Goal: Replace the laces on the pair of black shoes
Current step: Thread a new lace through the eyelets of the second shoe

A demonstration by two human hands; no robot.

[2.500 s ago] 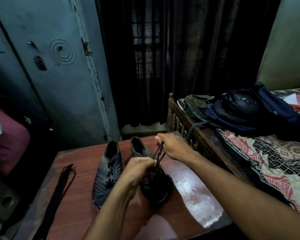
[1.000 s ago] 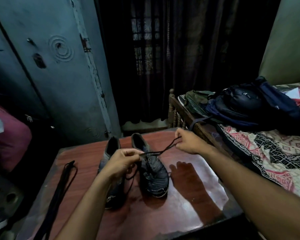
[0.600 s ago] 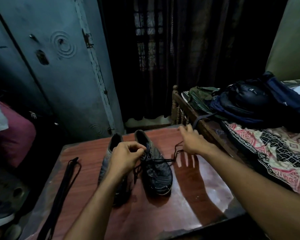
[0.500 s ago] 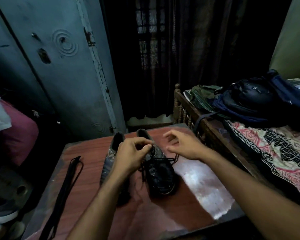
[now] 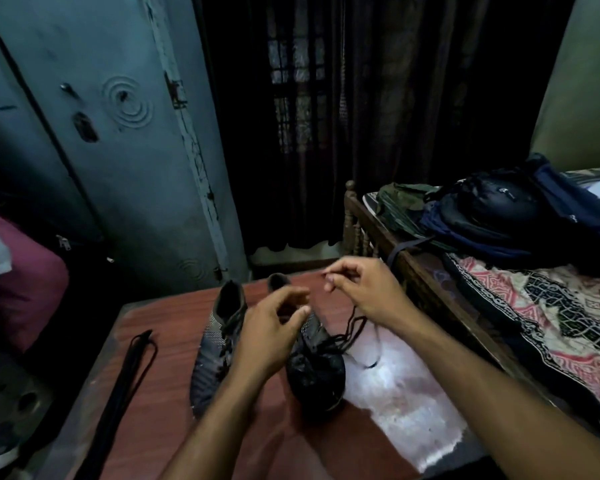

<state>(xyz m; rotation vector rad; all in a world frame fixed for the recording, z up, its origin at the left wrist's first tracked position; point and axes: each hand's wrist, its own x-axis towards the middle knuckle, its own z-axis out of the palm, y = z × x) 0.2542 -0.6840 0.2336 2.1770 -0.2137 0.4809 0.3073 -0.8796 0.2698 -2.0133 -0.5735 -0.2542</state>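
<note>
1. Two black shoes sit side by side on the reddish wooden bench (image 5: 146, 393), toes pointing toward the person: the left shoe (image 5: 215, 355) and the right shoe (image 5: 317, 368).
2. The left hand (image 5: 267, 334) hovers over the gap between the shoes, fingers loosely spread and holding nothing; it hides part of both shoes.
3. The right hand (image 5: 364, 292) is raised above the right shoe, thumb and fingers pinching a black lace (image 5: 352, 325) that trails down in loose loops to the shoe's front.
4. A bundle of spare black laces (image 5: 136, 368) lies stretched along the bench's left side, well apart from the shoes.
5. To the right stands a wooden bed (image 5: 395, 244) with a patterned cover, carrying a dark blue backpack (image 5: 492, 216) and folded green cloth (image 5: 399, 202).
6. Behind are a grey-blue door (image 5: 118, 150) and dark curtains (image 5: 378, 116).
</note>
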